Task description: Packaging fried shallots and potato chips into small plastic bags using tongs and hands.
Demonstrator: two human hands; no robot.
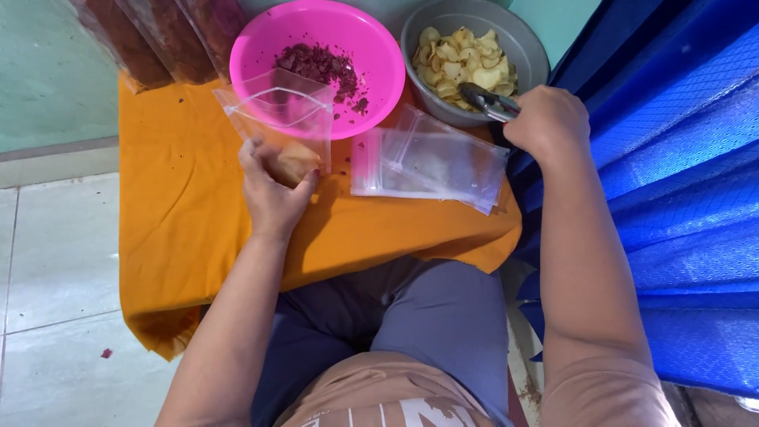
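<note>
My left hand (273,194) holds a clear plastic zip bag (278,119) upright over the orange cloth (182,229); a few pale chips sit in the bag's bottom. My right hand (549,119) grips metal tongs (484,101) whose tips reach into a grey bowl (531,43) of pale yellow chips (462,65). A pink bowl (371,47) with dark red crumbs (316,65) stands right behind the bag.
A stack of empty clear bags (431,162) lies on the cloth between my hands. Filled packets (150,35) of dark stuff lie at the far left. Blue patterned fabric (688,190) covers the right. Pale floor tiles (55,261) are at left.
</note>
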